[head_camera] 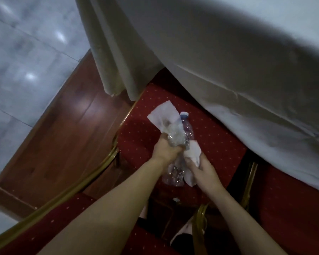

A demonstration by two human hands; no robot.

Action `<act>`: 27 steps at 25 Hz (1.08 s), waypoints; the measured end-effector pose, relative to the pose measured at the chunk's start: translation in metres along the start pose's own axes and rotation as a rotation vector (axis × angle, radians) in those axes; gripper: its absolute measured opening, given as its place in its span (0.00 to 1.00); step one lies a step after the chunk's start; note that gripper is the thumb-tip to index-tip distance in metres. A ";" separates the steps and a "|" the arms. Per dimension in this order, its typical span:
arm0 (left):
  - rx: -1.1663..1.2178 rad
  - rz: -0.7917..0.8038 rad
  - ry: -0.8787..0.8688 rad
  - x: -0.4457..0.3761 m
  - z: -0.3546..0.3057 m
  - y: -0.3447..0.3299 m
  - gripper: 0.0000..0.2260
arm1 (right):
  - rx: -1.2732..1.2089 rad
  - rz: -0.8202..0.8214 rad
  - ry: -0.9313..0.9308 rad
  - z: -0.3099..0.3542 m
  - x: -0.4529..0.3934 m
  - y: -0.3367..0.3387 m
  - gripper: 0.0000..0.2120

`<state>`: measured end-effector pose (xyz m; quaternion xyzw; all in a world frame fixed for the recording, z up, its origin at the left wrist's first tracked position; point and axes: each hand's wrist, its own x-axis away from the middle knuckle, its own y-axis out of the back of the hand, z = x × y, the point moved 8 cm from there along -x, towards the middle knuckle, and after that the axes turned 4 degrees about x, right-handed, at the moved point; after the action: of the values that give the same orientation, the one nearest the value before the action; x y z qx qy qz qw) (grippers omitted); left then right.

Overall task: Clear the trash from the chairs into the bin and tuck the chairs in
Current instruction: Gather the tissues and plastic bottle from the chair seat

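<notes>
Head view: two hands (166, 150) (204, 168), one bottle (187, 129), two tissues (164, 113) (192, 153).

Grey marble floor (26, 52) with light glare spots, a strip of reddish wood flooring (63, 129) beside it, and a white tablecloth (228, 61) hanging down (kinda dim overall).

Both bare forearms reach forward and down from the bottom of the view, converging at the wrists. The left hand (165, 150) is clenched in a tight fist, knuckles up. The right hand (203, 169) sits just beside it, fingers curled closed.
</notes>
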<state>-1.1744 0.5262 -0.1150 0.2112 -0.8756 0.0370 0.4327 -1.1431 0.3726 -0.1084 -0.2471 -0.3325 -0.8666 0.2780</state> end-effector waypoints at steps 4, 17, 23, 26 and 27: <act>-0.004 0.039 -0.023 0.013 -0.002 0.031 0.24 | 0.019 -0.065 -0.080 0.006 0.026 0.012 0.16; -0.361 0.071 -0.261 0.172 -0.121 0.085 0.23 | 0.082 -0.061 0.034 0.137 0.149 0.066 0.09; -0.320 0.004 -0.327 0.275 -0.160 0.122 0.24 | -0.003 -0.129 0.091 0.179 0.212 0.073 0.09; -0.308 -0.052 -0.356 0.288 -0.170 0.151 0.26 | 0.010 -0.108 0.183 0.221 0.234 0.062 0.08; -0.315 -0.065 -0.362 0.286 -0.173 0.161 0.26 | 0.029 -0.109 0.187 0.230 0.234 0.060 0.08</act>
<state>-1.2640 0.6182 0.2332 0.1725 -0.9266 -0.1523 0.2974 -1.2175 0.4256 0.2124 -0.1426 -0.3305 -0.8948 0.2641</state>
